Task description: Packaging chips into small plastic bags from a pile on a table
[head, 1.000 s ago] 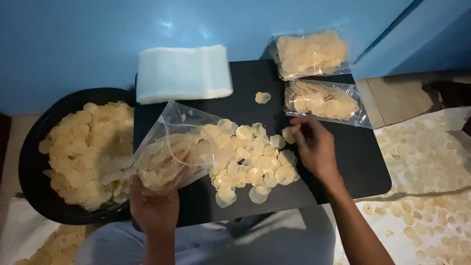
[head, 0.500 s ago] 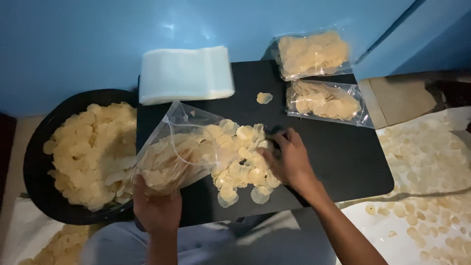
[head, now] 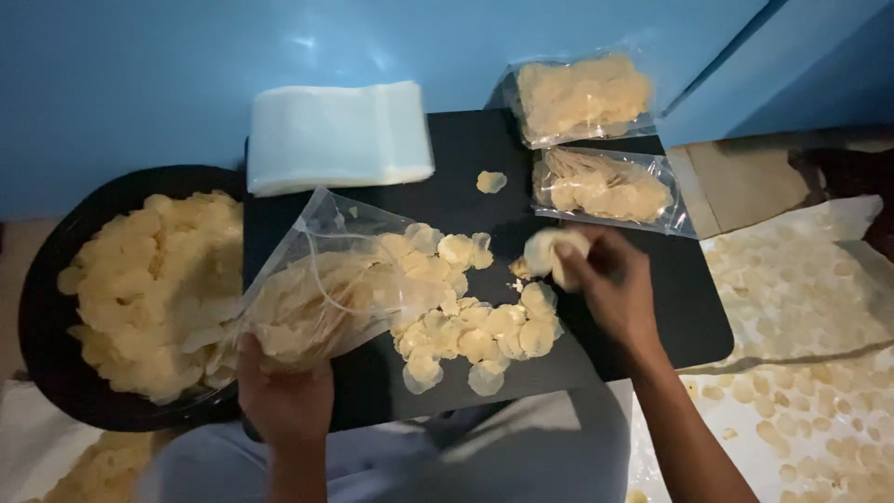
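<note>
My left hand (head: 284,399) grips the bottom of a clear plastic bag (head: 321,284), part-filled with pale round crackers and lying open toward the right on a black board (head: 652,321). A loose pile of the same crackers (head: 470,307) spreads from the bag's mouth across the board. My right hand (head: 610,284) is at the pile's right edge, its fingers closed on a few crackers (head: 549,251) lifted slightly off the board.
A black round tray (head: 47,373) heaped with crackers sits at the left. A stack of empty clear bags (head: 335,135) lies at the back. Two filled bags (head: 582,93) (head: 605,186) rest at the back right. One stray cracker (head: 491,181) lies alone. More crackers cover a sheet (head: 792,307) at right.
My right hand slid left into the pile, then drew back right with a few crackers in its fingers. The left hand kept hold of the bag.
</note>
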